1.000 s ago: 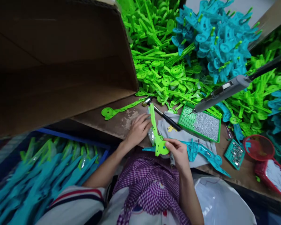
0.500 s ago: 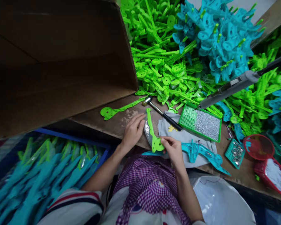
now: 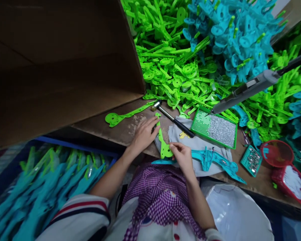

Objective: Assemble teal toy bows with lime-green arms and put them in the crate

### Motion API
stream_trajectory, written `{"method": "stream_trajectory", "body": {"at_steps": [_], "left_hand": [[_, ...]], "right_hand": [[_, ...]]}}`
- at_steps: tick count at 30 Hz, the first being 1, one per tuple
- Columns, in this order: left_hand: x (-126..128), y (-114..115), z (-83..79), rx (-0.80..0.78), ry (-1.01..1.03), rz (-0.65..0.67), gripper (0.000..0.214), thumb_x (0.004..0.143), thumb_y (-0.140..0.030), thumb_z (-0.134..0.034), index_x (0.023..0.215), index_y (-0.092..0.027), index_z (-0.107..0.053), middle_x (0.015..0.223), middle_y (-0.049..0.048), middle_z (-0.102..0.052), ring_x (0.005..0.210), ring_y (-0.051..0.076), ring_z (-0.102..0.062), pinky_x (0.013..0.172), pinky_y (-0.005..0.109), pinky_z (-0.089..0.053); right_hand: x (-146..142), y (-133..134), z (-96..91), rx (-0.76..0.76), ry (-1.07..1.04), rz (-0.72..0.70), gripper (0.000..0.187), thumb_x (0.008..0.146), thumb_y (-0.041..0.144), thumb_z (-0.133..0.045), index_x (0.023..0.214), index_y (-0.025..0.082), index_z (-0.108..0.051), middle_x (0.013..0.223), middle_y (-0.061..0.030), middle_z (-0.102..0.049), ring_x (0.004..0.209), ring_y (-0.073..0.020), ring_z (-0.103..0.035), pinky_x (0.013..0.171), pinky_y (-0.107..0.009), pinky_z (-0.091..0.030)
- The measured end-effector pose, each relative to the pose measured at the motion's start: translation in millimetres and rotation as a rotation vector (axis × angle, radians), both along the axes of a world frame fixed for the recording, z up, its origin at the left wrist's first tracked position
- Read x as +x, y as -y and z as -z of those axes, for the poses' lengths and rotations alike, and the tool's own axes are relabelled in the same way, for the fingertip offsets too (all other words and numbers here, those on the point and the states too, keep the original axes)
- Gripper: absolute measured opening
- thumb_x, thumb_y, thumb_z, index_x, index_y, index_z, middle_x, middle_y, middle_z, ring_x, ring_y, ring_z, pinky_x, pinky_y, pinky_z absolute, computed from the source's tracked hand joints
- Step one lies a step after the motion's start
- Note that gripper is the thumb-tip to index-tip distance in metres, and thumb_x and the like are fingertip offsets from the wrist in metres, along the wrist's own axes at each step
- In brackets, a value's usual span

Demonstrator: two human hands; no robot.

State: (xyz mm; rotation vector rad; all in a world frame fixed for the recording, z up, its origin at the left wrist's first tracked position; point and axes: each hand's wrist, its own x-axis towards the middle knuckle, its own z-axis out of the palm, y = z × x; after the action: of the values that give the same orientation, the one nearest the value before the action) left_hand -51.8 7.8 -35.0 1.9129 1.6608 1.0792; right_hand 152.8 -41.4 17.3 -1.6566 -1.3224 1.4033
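Observation:
A bright green plastic part (image 3: pixel 166 151) with a rounded, holed end and a narrow arm lies between my hands at the table's front edge. My right hand (image 3: pixel 183 157) pinches its rounded end between thumb and fingers. The fingers of my left hand (image 3: pixel 144 134) close on the narrow arm near its top, covering some of it. A clear plastic piece (image 3: pixel 157 142) shows partly behind the green part. Just right of and under my right hand, a long blue plastic part (image 3: pixel 206 161) rests on a grey cloth (image 3: pixel 175 133).
Behind the cloth lie a hammer (image 3: pixel 181 127) and a green tray (image 3: pixel 235 142) of small metal pins. A power screwdriver (image 3: pixel 248 90) hangs above. Green parts (image 3: pixel 175 82) are heaped behind. A cardboard box (image 3: pixel 90 100) stands left, a blue crate (image 3: pixel 112 164) below it.
My left hand has moved slightly up and right, from beside the green part's narrow arm onto it. My right hand keeps its pinch. The view has shifted a little.

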Motion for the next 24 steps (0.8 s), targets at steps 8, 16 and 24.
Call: {"method": "stream_trajectory", "body": {"at_steps": [8,16,24], "left_hand": [[-1,2,-3.6,-0.016,-0.055,0.022,0.04,0.103,-0.037,-0.046,0.137,-0.023,-0.061,0.149,0.0078,-0.057,0.138,0.023,-0.053,0.124,0.05,-0.026],[-1,3,-0.3,-0.024,-0.029,0.02,0.039,0.102,-0.038,-0.047,0.134,-0.024,-0.063,0.148,0.0064,-0.058,0.137,0.022,-0.054,0.126,0.05,-0.024],[4,-2,0.8,-0.023,-0.022,-0.002,0.034,0.1,-0.037,-0.051,0.127,-0.024,-0.067,0.146,0.0078,-0.059,0.135,0.024,-0.055,0.123,0.051,-0.025]], "right_hand": [[18,16,-11.3,0.583,0.607,-0.378,0.037,0.1,0.035,-0.053,0.132,0.022,-0.067,0.135,-0.0149,-0.066,0.122,-0.0259,-0.063,0.103,-0.042,-0.05],[30,35,18.5,0.915,0.675,-0.743,0.047,0.1,0.017,-0.052,0.146,0.025,-0.053,0.142,-0.0082,-0.064,0.141,-0.0188,-0.052,0.122,-0.046,-0.032],[39,26,17.6,0.927,0.681,-0.706,0.048,0.101,0.018,-0.051,0.148,0.031,-0.049,0.139,-0.0052,-0.066,0.132,-0.0177,-0.06,0.126,-0.055,-0.009]]}}
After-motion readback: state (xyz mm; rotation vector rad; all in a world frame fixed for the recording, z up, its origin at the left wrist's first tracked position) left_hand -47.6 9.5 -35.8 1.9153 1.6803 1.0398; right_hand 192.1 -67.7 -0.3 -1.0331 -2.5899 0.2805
